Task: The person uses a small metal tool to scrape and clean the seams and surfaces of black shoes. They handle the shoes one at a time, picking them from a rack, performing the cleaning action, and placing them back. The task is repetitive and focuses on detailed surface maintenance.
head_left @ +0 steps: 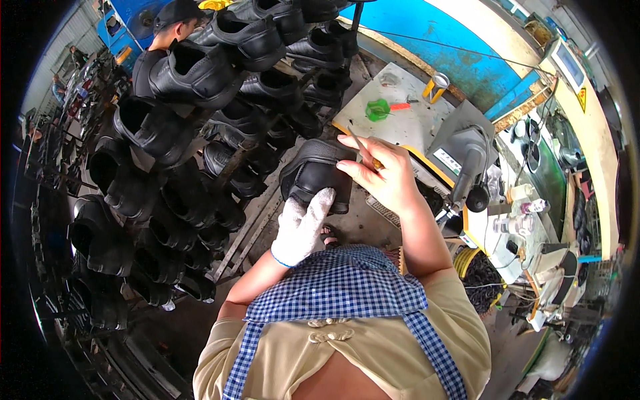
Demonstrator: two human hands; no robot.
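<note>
White table (413,125) beyond held shoe (319,175), racked shoes (195,83) leftward

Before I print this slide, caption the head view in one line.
White-gloved left hand holds a black shoe while the right hand grips a small tool, beside racked black shoes.

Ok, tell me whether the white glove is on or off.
On: the glove covers the left hand, which holds a black shoe; the right hand, gripping a tool, is bare.
</note>
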